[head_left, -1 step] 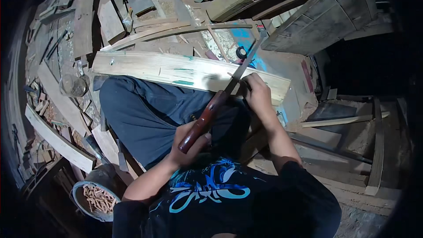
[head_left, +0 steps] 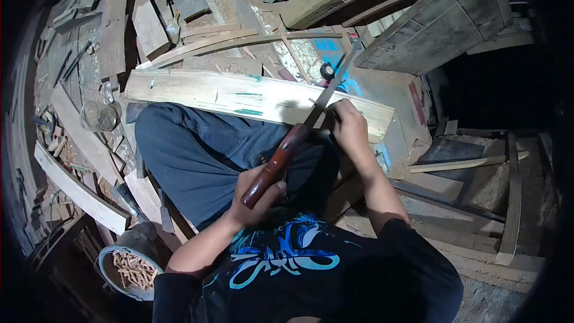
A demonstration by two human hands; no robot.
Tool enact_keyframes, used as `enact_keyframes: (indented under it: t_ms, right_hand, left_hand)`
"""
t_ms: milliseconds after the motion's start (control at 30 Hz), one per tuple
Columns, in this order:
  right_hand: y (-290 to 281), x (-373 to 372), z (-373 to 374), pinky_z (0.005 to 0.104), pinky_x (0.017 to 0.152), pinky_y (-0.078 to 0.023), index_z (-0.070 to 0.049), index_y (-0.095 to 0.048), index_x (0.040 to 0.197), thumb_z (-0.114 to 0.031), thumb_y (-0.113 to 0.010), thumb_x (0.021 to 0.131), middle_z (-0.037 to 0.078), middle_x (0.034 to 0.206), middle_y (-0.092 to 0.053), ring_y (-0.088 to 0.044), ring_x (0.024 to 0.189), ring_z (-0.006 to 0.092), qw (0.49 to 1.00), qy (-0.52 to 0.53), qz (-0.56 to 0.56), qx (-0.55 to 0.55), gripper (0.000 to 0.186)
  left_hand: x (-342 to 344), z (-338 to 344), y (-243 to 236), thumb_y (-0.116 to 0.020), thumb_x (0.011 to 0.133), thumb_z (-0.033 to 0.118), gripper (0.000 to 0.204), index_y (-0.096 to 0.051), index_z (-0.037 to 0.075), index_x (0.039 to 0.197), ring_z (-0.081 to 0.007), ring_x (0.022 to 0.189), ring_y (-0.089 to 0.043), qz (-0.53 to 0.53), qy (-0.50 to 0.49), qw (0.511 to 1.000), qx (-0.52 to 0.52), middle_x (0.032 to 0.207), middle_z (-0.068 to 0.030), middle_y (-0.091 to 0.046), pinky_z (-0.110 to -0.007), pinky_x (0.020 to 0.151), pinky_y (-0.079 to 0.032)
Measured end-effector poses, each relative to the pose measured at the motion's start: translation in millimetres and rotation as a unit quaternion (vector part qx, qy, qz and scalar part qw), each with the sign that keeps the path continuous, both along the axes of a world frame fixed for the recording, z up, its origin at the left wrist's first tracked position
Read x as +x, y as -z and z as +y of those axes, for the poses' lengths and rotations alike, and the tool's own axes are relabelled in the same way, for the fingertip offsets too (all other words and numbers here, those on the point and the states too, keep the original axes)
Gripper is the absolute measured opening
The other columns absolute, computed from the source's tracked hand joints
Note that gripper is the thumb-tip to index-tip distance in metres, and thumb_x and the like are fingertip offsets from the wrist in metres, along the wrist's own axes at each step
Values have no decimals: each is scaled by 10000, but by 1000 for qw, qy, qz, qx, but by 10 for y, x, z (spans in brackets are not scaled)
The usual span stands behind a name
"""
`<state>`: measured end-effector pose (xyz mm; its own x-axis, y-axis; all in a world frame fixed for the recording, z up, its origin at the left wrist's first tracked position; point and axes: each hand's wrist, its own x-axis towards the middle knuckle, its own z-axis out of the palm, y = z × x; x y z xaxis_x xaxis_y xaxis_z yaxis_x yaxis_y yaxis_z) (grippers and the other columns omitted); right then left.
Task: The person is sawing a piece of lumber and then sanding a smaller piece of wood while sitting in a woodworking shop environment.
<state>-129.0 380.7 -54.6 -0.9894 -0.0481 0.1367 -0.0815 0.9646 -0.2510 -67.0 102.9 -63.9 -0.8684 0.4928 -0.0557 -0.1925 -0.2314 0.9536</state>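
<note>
While the person sits with legs point(head_left: 185, 143) folded, the long knife point(head_left: 297, 137) lies slantwise over the lap, its brown handle toward the body and its blade point(head_left: 332, 88) pointing away to the upper right. From where I stand, the left hand point(head_left: 256, 193) is curled around the butt end of that handle from beneath, the thumb coming up along its right side, a grip I'd guess is meant to steady the tool near the belly. Beside the blade, the right hand point(head_left: 348, 124) has its fingers drawn together, seemingly pinching a small stick point(head_left: 315, 104), whose tip pokes out past the blade's left side; whether the stick is pressed against the metal I can't tell. Just beyond the knees stretches a pale plank point(head_left: 209, 90), with the blade passing above its right part, probably set there as a low work surface within easy reach. Down by the left elbow stands a bucket point(head_left: 140, 239) holding many short wooden pieces point(head_left: 134, 270), handy, I suppose, for that side. A glass jar point(head_left: 98, 115) rests among the scraps farther left, and a small round black object point(head_left: 327, 71) sits behind the plank. Compared with the earlier view, I can make out no real change: both hands, knife, stick and plank keep the same places.
</note>
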Motion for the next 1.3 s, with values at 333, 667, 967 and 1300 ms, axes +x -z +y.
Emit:
enact_keyframes:
  t_ms: [333, 667, 967, 1300]
  right_hand:
    - [-7, 16, 38, 449, 719, -496, -77, -613, 944, 36, -557, 715, 125, 913, -591, -605, 863, 377, 1000, 8, -23, -11, 261]
    - [35, 49, 33, 434, 746, -498, -93, -591, 972, 33, -505, 738, 145, 932, -579, -608, 870, 389, 996, 24, -19, -87, 280]
    - [47, 51, -25, 454, 675, -485, -90, -586, 896, -71, -549, 831, 124, 897, -558, -606, 829, 376, 998, 43, -29, 20, 77]
    - [23, 75, -33, 498, 643, -492, -117, -618, 893, -197, -640, 834, 119, 890, -564, -609, 742, 373, 999, 18, 20, -44, 102]
  left_hand:
    - [-71, 15, 1, -591, 854, 57, 86, -596, -16, 900, -113, 663, -590, 25, 4, 999, 23, 720, -55, -615, -254, 618, -459]
    - [-59, -67, 1, -636, 855, 89, 123, -548, 32, 790, -51, 584, -428, 2, 5, 1000, 1, 622, 22, -481, -253, 545, -374]
    - [-109, -83, -130, -640, 861, 99, 206, -501, 33, 724, -75, 589, -403, 50, 0, 999, -17, 617, 11, -450, -265, 560, -356]
    - [-4, -163, -66, -651, 842, 70, 215, -487, 39, 707, -76, 567, -390, 20, -9, 999, -29, 601, 6, -450, -266, 542, -348]
